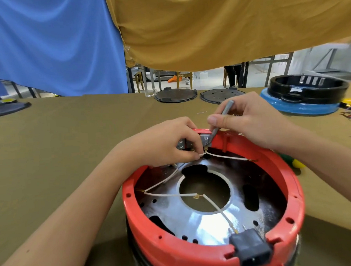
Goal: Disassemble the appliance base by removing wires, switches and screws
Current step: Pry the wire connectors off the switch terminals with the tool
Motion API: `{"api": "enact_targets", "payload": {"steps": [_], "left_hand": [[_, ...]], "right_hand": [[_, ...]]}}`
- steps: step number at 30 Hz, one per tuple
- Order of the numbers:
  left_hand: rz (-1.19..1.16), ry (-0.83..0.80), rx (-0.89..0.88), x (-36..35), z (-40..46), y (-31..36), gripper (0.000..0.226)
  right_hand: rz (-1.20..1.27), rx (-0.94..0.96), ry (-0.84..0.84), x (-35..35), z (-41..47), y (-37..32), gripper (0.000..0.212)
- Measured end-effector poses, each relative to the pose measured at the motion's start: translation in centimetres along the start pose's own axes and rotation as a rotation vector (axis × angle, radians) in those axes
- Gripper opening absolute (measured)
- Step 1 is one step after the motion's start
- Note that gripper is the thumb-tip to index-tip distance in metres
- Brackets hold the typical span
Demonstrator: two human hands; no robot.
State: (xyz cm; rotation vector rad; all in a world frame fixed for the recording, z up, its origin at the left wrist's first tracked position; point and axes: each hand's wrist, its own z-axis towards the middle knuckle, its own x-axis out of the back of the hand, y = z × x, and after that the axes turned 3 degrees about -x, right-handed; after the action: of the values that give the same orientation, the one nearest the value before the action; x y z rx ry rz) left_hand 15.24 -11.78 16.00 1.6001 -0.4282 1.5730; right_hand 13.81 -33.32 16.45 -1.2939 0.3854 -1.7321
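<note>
Olive cloth table (69,138): left hand (167,141) pinches the white wire (201,155) at the grey switch block (205,139) on the round red plastic appliance base (197,251); right hand (251,122) grips a slim grey metal tool (222,118). Likely next: prying the terminal free.

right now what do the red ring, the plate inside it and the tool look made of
Red ring: likely moulded plastic, smooth, slightly glossy. Plate: metal, polished; it mirrors the light. Tool in the right hand: thin grey shaft, probably dull metal.

Looking forward and down from head height, sitting close over the red appliance base (213,208) on the table (59,149), taking in hanging cloths (226,24) and the room beyond.
</note>
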Motion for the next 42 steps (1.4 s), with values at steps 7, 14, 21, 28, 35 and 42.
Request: {"api": "enact_targets", "payload": {"steps": [7,14,21,28,35,42], "left_hand": [[-0.014,0.007,0.011,0.1,0.0,0.0,0.01],[-0.002,-0.002,0.009,0.0,0.0,0.0,0.008],[0.001,0.006,0.012,0.0,0.0,0.0,0.007],[0.014,-0.006,0.006,0.1,-0.1,-0.1,0.009],[-0.002,-0.009,0.011,0.1,0.0,0.2,0.011],[-0.017,0.001,0.018,0.1,0.0,0.3,0.01]], "right_hand": [[0.107,-0.095,-0.006,0.0,0.3,0.2,0.022],[0.117,-0.055,0.027,-0.4,-0.2,0.8,0.026],[-0.06,0.184,-0.03,0.2,-1.2,0.1,0.012],[0.005,0.143,-0.052,0.8,-1.0,0.7,0.009],[0.127,-0.017,0.014,0.2,-0.3,0.7,0.022],[0.151,-0.095,0.062,-0.4,-0.3,0.3,0.021]]}}
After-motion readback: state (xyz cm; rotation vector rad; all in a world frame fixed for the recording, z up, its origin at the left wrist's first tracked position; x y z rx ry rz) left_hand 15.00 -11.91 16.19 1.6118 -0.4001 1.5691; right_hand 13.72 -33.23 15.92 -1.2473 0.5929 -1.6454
